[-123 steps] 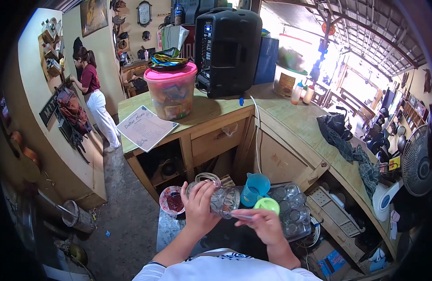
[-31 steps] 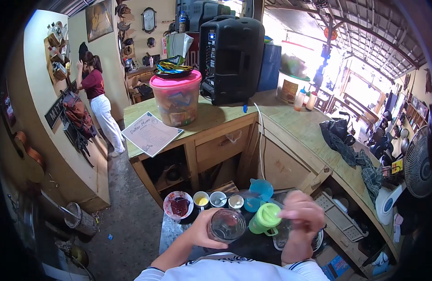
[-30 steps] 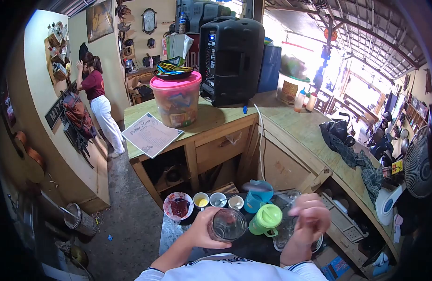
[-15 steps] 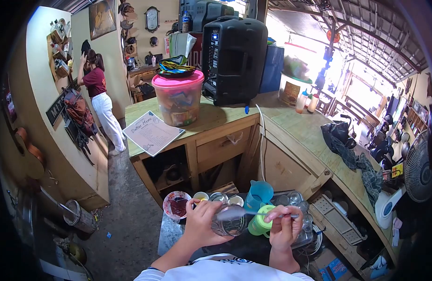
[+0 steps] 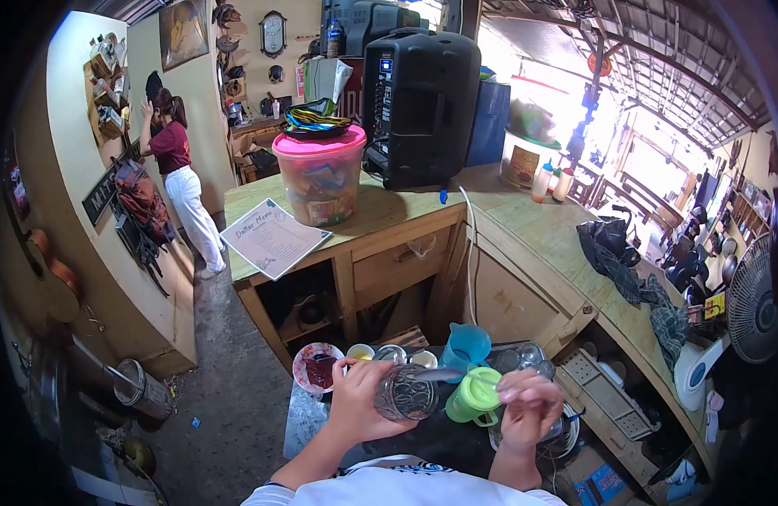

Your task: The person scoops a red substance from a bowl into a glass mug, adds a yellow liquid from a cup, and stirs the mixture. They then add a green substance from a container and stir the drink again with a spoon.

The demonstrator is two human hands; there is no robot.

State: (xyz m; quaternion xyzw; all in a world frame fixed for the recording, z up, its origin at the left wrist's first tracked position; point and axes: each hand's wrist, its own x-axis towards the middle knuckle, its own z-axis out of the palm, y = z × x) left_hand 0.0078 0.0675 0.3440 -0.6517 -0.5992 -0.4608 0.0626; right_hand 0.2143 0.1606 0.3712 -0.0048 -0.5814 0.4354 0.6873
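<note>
My left hand [image 5: 360, 403] is wrapped round a clear glass jar [image 5: 406, 395], tilted over the low table. My right hand [image 5: 528, 406] pinches the handle of a spoon [image 5: 439, 374], whose blurred bowl end lies over the jar's mouth. Just behind my hands are a green lidded pitcher [image 5: 473, 395] and a blue pitcher [image 5: 467, 344]. Left of the jar sits a bowl of dark red food [image 5: 308, 371], with a small yellow-filled cup [image 5: 360, 352] beside it.
A wooden counter [image 5: 524, 211] holds a pink-lidded bucket [image 5: 320, 177], a menu sheet [image 5: 275, 239] and a black speaker [image 5: 421, 110]. At the left a person [image 5: 180, 169] stands by the wall. A fan [image 5: 751, 291] is at the right.
My right hand has moved slightly right and down, and the spoon has shifted to the right. The jar in my left hand has moved slightly left and is tilted differently.
</note>
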